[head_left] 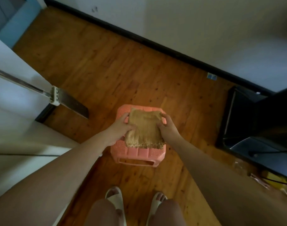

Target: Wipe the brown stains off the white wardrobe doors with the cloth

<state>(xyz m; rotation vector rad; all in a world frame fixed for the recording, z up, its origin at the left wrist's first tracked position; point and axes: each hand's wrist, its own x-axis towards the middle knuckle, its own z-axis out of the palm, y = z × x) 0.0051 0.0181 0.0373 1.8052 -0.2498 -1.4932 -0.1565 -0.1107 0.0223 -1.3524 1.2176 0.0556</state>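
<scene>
A tan, frayed cloth (pixel 144 129) lies spread on the top of a pink plastic stool (pixel 136 153) on the wooden floor. My left hand (pixel 120 128) holds the cloth's left edge, thumb on top and fingers reaching toward the far left corner. My right hand (pixel 168 128) grips the right edge, its fingers curled at the far right corner. A white wardrobe door (pixel 10 98) with a metal rail stands at the left edge of the view. No brown stains on it are visible from here.
A white wall (pixel 204 30) with a black skirting board runs across the back. A dark cabinet or stand (pixel 253 121) is at the right, with cables and small items on the floor beside it. My feet in white slippers (pixel 114 195) stand just behind the stool.
</scene>
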